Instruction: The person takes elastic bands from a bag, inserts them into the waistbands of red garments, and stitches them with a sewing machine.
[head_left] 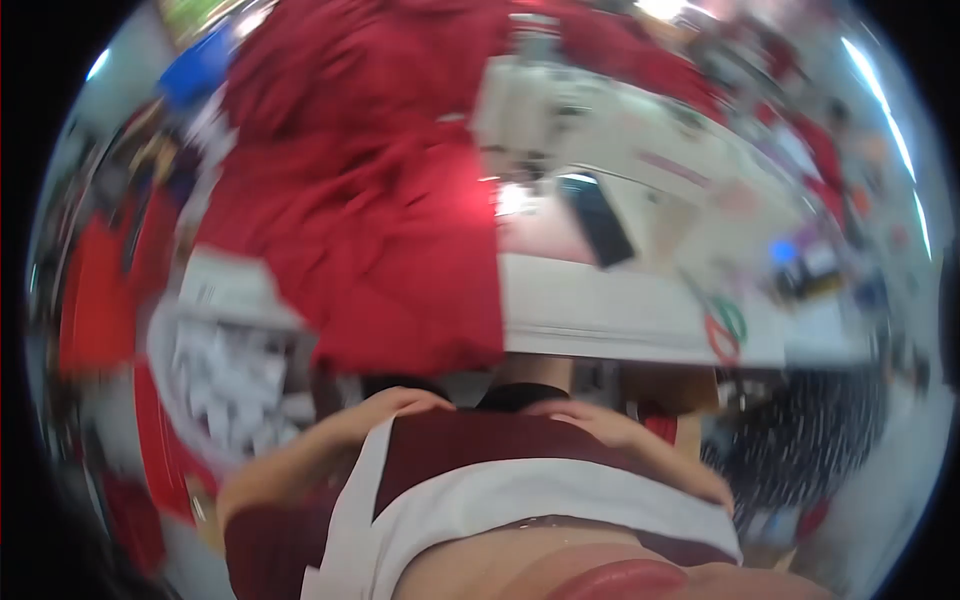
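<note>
My left hand is at the front of my waist, against the dark red garment I wear. Opposite it, my right hand rests near the same lower edge of that garment. Blur and the cloth partly hide the fingers of both, so I cannot make out whether they grip anything. Just beyond my lap, a big heap of red fabric covers the left side of the white table and hangs at its front edge. A white sewing machine stands to the right of the fabric.
A dark phone lies on the machine's base. Scissors with red and green handles lie near the table's right front edge. At my left stands a tub of white scraps. A red-orange piece is farther left.
</note>
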